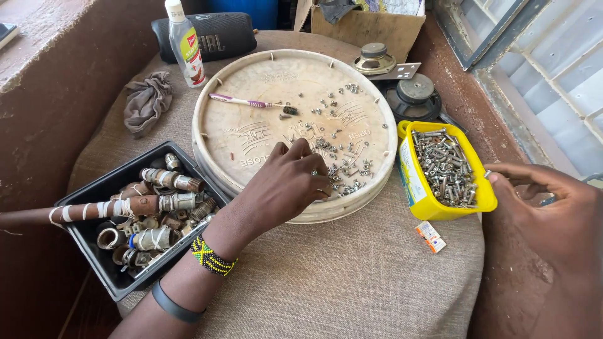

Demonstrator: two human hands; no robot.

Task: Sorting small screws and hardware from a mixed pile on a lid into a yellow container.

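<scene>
The left hand [286,182] pinches small screws [342,176] on the round lid [251,135]. At 3 o'clock, the right hand [553,220] touches the yellow tub [414,188], fingers narrow. A toothbrush [251,102] lies at 12 o'clock, a black tray [94,201] at 9.

Single view, head-worn camera: looks steeply down and forward from above the near edge of the cloth-covered bench [352,282], close range. Round plastic lid [251,135] sits centre frame; window [540,63] along the right edge, wall at left.
</scene>
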